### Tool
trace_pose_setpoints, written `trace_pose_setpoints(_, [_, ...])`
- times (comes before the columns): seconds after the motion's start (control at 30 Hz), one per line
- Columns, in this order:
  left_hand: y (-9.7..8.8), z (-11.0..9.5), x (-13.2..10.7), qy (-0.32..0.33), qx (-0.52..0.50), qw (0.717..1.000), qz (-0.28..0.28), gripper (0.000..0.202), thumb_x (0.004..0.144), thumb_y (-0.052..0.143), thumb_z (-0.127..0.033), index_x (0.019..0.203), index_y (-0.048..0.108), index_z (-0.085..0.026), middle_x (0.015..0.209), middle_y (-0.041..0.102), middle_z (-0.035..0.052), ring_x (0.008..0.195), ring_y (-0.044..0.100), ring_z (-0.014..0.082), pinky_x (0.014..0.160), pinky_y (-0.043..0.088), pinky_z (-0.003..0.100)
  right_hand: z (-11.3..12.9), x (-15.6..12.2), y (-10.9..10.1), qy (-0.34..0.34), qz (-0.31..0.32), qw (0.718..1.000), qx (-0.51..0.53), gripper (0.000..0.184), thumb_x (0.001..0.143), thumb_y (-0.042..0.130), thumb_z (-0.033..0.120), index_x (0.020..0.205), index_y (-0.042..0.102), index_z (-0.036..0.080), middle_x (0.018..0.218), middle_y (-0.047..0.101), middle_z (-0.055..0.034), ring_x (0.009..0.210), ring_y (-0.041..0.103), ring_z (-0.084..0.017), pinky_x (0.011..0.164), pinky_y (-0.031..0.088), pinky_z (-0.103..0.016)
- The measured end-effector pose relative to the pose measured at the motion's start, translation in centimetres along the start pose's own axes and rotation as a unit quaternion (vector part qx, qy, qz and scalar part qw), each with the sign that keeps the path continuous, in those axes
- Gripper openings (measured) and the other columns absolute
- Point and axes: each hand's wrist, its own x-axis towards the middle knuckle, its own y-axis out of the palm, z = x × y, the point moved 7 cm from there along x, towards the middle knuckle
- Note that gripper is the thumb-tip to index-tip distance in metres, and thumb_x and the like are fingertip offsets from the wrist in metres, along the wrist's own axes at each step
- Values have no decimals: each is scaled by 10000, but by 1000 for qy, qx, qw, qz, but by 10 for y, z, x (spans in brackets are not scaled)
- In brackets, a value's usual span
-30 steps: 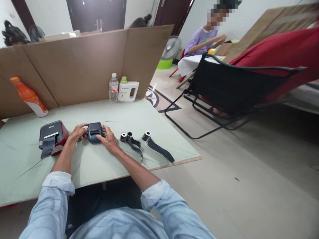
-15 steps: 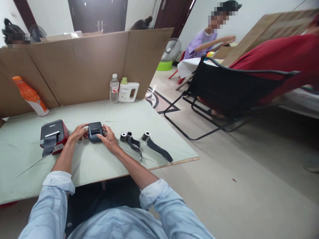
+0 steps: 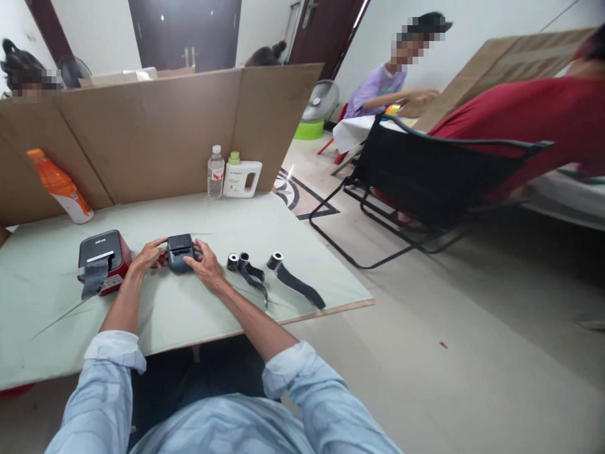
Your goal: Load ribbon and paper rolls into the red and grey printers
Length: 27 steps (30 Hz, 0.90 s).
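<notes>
Holding a small dark printer (image 3: 180, 251) between both hands.
Grasped by left hand (image 3: 149, 255) and right hand (image 3: 206, 265) alike, curled over its edges — set down on the table (image 3: 222, 217) just right of the red printer (image 3: 102, 257); black tape rolls (image 3: 239, 261) farther right of it, untouched.

No wording can be read; the red printer (image 3: 100, 249), in front of the cardboard screen (image 3: 151, 132), bears a short white mark on its lid, too small to make out; the white jug (image 3: 236, 180) and water bottle (image 3: 215, 174) at the screen's foot carry blurred labels; so does the orange bottle (image 3: 59, 186) leaning on it; the small dark printer (image 3: 179, 246) shows nothing legible.
</notes>
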Motion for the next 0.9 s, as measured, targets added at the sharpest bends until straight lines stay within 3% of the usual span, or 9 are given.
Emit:
trace_pose_setpoints(0.13, [1, 1, -2, 7, -19, 1000, 0, 749, 769, 641, -175, 1512, 555, -134, 655, 641, -7, 499, 601, 122, 416, 353, 174, 1, 1, 1, -1, 5, 1000, 4, 697, 799, 776, 394, 1432, 550, 210, 1386, 635, -152, 1217, 668, -280, 903, 626, -406])
trace_pose_setpoints(0.3, [-3, -1, -6, 81, -47, 995, -29, 748, 744, 658, -248, 1482, 590, -140, 810, 642, 14, 631, 612, 124, 462, 411, 179, 1, 3, 1, 5, -1, 1000, 1, 656, 790, 771, 372, 1393, 576, 202, 1368, 641, -144, 1193, 674, -264, 885, 629, -380])
trace_pose_setpoints(0.43, [-5, -6, -6, 153, -54, 987, -20, 711, 707, 743, -388, 1382, 688, -173, 1153, 672, 99, 901, 677, 198, 638, 552, 247, 1, 4, 0, 9, -3, 1000, -1, 635, 782, 777, 366, 1373, 593, 221, 1358, 648, -124, 1163, 681, -253, 859, 635, -366])
trace_pose_setpoints(0.6, [-5, -12, 5, 180, -17, 984, 7, 651, 724, 725, -451, 1321, 728, -191, 1471, 588, 149, 1198, 652, 335, 858, 606, 391, -1, 6, 0, 20, -2, 1000, 16, 616, 781, 781, 367, 1358, 605, 241, 1340, 646, -109, 1159, 673, -250, 853, 626, -346])
trace_pose_setpoints(0.77, [-4, -14, 14, 233, 26, 968, 86, 722, 663, 721, -328, 1377, 696, -220, 1534, 582, 108, 1408, 539, 371, 1169, 460, 494, -4, 7, 2, 19, 4, 999, 26, 584, 788, 782, 361, 1338, 619, 255, 1330, 639, -98, 1153, 671, -249, 833, 628, -333])
trace_pose_setpoints(0.9, [-6, -13, 16, 250, 43, 962, 98, 745, 676, 748, -335, 1407, 671, -212, 1530, 591, 129, 1392, 562, 387, 1185, 432, 546, -5, 7, 1, 19, 2, 999, 30, 581, 782, 781, 355, 1334, 621, 265, 1328, 637, -91, 1145, 672, -244, 813, 626, -323])
